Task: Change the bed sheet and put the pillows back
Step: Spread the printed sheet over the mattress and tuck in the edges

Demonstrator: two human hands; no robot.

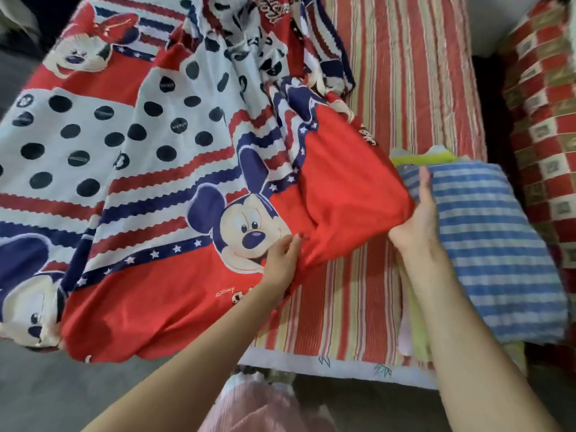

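The cartoon-print sheet, red with white dotted and striped panels, lies rumpled across the left part of the bed, spilling over the near edge towards the floor. The bed's striped red and yellow cover shows bare on the right.

The left hand rests on the sheet's red border, its fingers pinched shut on a fold of cloth just beside the printed mouse face. The right hand lies at the sheet's right-hand corner, fingers stretched out flat and open along the cloth's edge; whether the thumb hooks underneath, I cannot tell.

Just beside that hand sits a blue checked pillow, lying on green and pink folded cloths. A red checked blanket stands heaped at the far right.
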